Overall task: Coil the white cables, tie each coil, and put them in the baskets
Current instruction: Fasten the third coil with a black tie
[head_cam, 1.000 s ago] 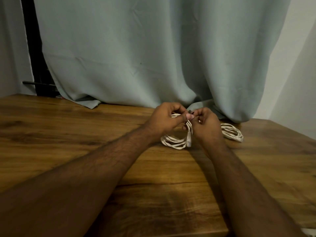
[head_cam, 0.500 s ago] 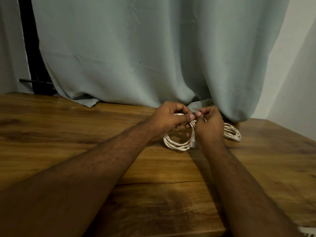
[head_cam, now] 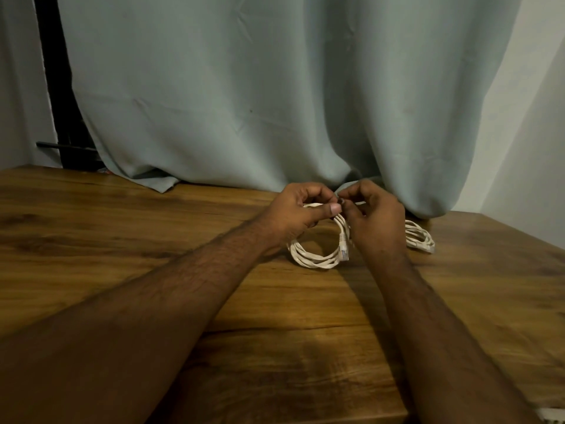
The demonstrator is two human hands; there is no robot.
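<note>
So we've got both hands out near the far edge of the wooden tabletop (head_cam: 122, 240), right up against where the grey-green curtain (head_cam: 275, 87) spills onto the wood. Our left hand (head_cam: 296, 214) is curled round the top of a white cable coil (head_cam: 315, 255), thumb laid flat across the strands and the other fingers wrapped over from behind. Our right hand (head_cam: 377, 215) is just beside it, fingertips meeting the left thumb and pinching something small and dark at the top of the coil; it's too tiny for us to say what it is. The lower part of the coil rests on the tabletop, the loops bunched fairly neatly, and one plug end (head_cam: 344, 249) hangs down the right side of the loop, touching the bottom strands.

A second white coil (head_cam: 420, 238) lies flat on the tabletop behind our right wrist, toward the far right corner, close to the curtain hem and partly hidden by the hand. It's apart from the one we're holding.

There's a dark vertical post (head_cam: 58, 87) at the far left behind the curtain, plain pale wall (head_cam: 535, 117) on the right, and a sliver of something white (head_cam: 555, 416) at the near right corner, cut off by the frame.
</note>
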